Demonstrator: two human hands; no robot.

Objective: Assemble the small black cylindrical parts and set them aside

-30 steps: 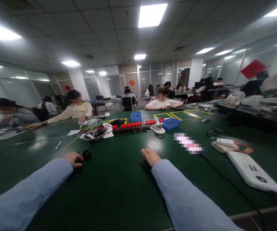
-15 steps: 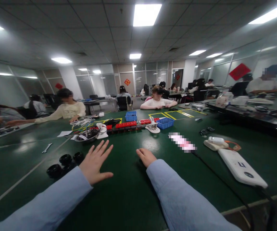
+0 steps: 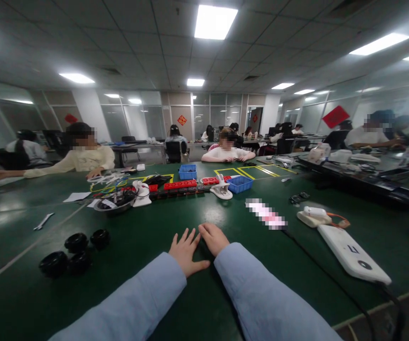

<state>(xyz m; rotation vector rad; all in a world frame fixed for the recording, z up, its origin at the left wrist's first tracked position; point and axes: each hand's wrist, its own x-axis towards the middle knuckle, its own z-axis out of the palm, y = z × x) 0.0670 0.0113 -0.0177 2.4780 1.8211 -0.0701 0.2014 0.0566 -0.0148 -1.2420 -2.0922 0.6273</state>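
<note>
My left hand [image 3: 187, 253] lies palm down over the green tabletop [image 3: 147, 227] with its fingers spread apart, and nothing is in it. Close beside it, my right hand [image 3: 214, 238] rests on the table with its fingers drawn together and loosely curled. I see no object in it, though its underside is hidden. The fingertips of the two hands meet or nearly meet; I cannot tell whether they touch. Left of my left hand stand several round black parts [image 3: 76, 242]. A phone-like item with a blurred screen [image 3: 266, 215] lies to the right of my right hand.
Ahead are a metal bowl of cables [image 3: 114, 206], white clamps [image 3: 221, 188], red strips [image 3: 180, 184] and blue bins [image 3: 240, 184]. A wrench [image 3: 43, 221] lies at left. A white power bank [image 3: 353, 253] with a black cable sits at right. Other people sit beyond.
My left hand has moved right, up against my right hand, its fingers still spread. My right hand has stayed nearly in place. The camera view has turned slightly right.
</note>
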